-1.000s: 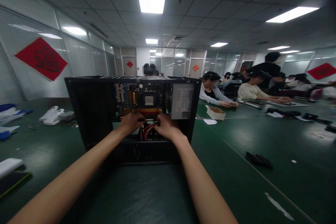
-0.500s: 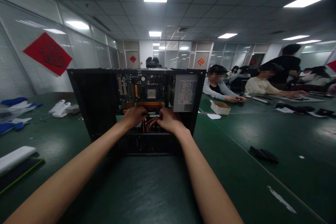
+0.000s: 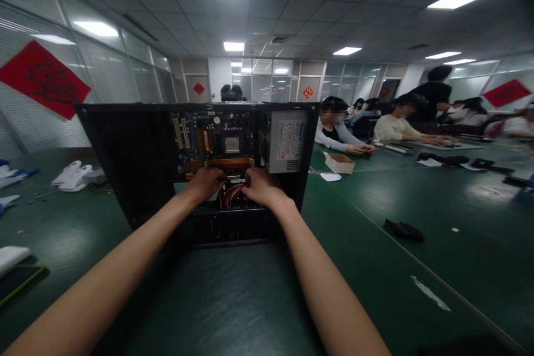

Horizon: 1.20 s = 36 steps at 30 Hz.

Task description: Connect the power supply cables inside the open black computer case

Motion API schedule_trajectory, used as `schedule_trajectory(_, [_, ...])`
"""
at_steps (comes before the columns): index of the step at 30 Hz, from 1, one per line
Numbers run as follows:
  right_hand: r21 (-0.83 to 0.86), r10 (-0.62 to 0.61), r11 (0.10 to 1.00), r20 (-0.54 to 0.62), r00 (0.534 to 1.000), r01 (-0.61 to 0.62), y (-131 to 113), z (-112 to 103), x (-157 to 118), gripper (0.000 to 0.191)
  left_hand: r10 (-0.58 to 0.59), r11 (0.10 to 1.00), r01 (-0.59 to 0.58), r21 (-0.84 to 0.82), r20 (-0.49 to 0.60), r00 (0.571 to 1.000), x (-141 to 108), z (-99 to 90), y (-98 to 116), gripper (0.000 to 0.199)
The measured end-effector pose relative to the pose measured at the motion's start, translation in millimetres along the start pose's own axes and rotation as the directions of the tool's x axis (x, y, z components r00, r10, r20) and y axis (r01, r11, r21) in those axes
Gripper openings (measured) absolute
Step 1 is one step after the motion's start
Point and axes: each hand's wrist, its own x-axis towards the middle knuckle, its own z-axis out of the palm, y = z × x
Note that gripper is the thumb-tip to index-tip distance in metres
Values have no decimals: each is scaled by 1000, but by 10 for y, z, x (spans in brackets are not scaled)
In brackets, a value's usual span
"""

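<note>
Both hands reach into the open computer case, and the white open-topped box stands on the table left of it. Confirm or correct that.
The side is wrong: the head view shows the white open-topped box on the table to the right of the computer case. The left hand and right hand do reach into the open case.
</note>
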Motion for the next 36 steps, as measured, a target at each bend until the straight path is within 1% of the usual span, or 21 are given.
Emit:
schedule_trajectory(3, [1, -13, 1000, -15, 1000, 13, -1, 12, -1, 14, 7, 1000, -7, 14, 0, 1000, 2, 12, -21, 23])
schedule_trajectory(8, [-8, -20, 1000, 0, 1000, 20, 4, 27, -3, 13, 46, 996, -46, 78, 3, 999, 1, -11, 32, 21])
schedule_trajectory(13, [4, -73, 997, 37, 997, 73, -9, 47, 3, 8, -63, 995, 63, 83, -1, 998, 15, 15, 35, 18])
schedule_trajectory(18, [-5, -124, 992, 28, 992, 125, -28, 66, 9, 10, -123, 988, 123, 98, -1, 992, 32, 35, -4, 17])
schedule_trajectory(23, [-73, -110, 991, 28, 994, 112, -138, 69, 16, 8, -196, 981, 195, 16, 81, 977, 48, 47, -1, 18])
schedule_trajectory(27, [-79, -137, 988, -10, 990, 136, -241, 136, 83, 9, -199, 979, 201, -11, 99, 975, 47, 47, 17, 18])
schedule_trajectory(30, [-56, -148, 988, -30, 989, 146, -228, 206, 190, 11, -191, 981, 193, -12, 100, 977, 14, 33, 26, 17])
schedule_trajectory(32, [-76, -142, 987, -11, 990, 141, -195, 239, 261, 13, -178, 984, 180, -13, 104, 978, -18, 26, 29, 18])
schedule_trajectory(34, [-128, -140, 981, 31, 990, 143, -172, 253, 303, 16, -166, 986, 169, -17, 111, 980, -47, 20, 38, 22])
schedule_trajectory(36, [-184, -146, 970, 72, 987, 157, -170, 245, 312, 21, -182, 982, 186, -19, 118, 976, -63, 13, 58, 25])
